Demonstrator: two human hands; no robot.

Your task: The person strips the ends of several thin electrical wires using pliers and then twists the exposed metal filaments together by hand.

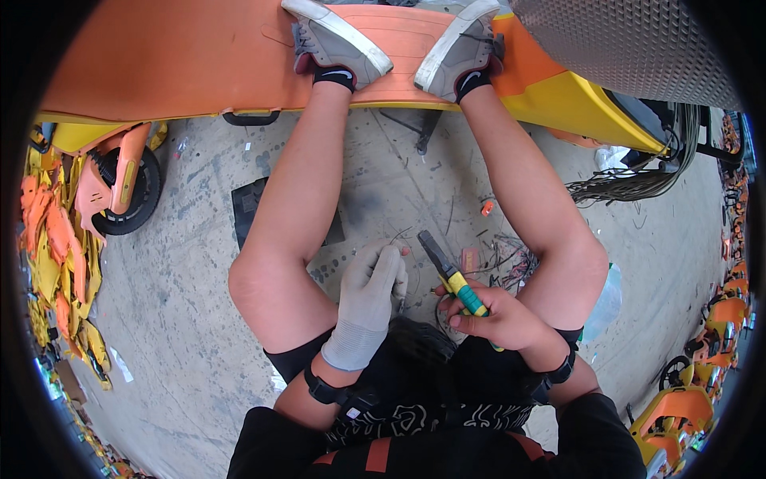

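My left hand (pixel 371 291), in a grey knit glove with a bare fingertip showing, pinches a thin dark wire (pixel 401 233) between thumb and fingers. My bare right hand (pixel 499 315) is wrapped round the pliers (pixel 464 292), which have yellow and green handles and dark jaws. The jaws point up and to the left, a little to the right of the gloved fingers and apart from them. Whether the jaws are parted is hard to make out. Both hands are held above my lap, between my knees.
Scraps of cut wire (pixel 511 259) lie on the concrete floor by my right knee. My shoes rest on an orange and yellow vehicle body (pixel 191 56). A bundle of wires (pixel 638 182) hangs at the right. Orange and yellow panels (pixel 60 239) are piled at far left.
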